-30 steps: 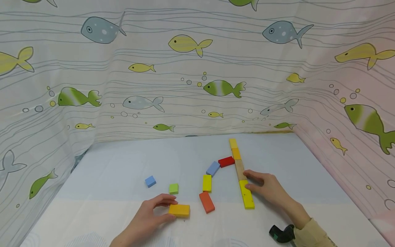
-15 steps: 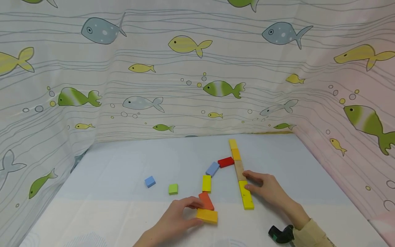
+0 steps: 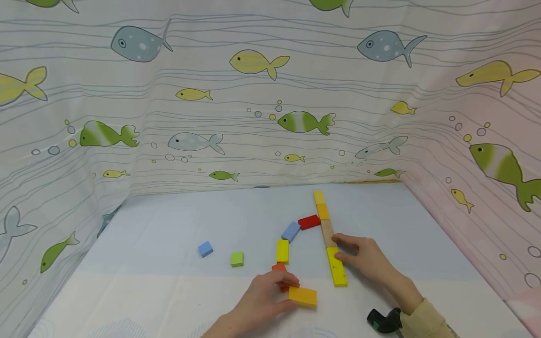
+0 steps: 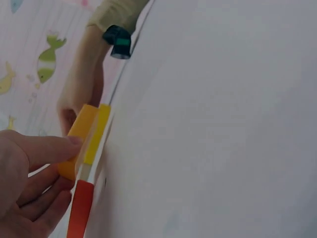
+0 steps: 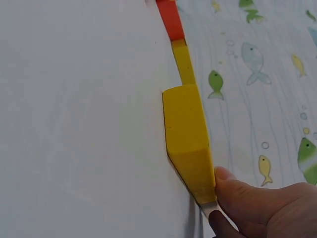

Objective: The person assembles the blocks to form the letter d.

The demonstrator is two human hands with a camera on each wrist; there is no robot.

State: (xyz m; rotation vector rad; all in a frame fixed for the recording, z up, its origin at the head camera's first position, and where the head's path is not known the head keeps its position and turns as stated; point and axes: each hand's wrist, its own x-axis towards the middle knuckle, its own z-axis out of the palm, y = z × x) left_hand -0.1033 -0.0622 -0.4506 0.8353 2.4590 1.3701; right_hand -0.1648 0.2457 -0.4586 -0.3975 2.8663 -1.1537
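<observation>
My left hand [image 3: 259, 298] pinches an orange-yellow block [image 3: 303, 297] between thumb and fingers, close over the table. Behind the fingers a red-orange block [image 3: 279, 267] is partly hidden. In the left wrist view the thumb lies across the held block [image 4: 82, 121]. My right hand [image 3: 374, 260] rests beside a straight row of blocks, its index fingertip at a wooden block [image 3: 327, 233] and its thumb at the near yellow block [image 3: 336, 267]. The right wrist view shows that yellow block [image 5: 185, 121] up close, with the thumb along its side.
A red block [image 3: 309, 222], a blue block [image 3: 291, 232] and a yellow block [image 3: 282, 251] form a curve left of the row. Farther left lie a small blue block [image 3: 205, 249] and a green block [image 3: 237, 259]. A black device [image 3: 383, 320] sits by the right sleeve.
My left hand has carried the orange-yellow block rightward, past the red-orange block towards the row's near end. The right hand has stayed by the row.
</observation>
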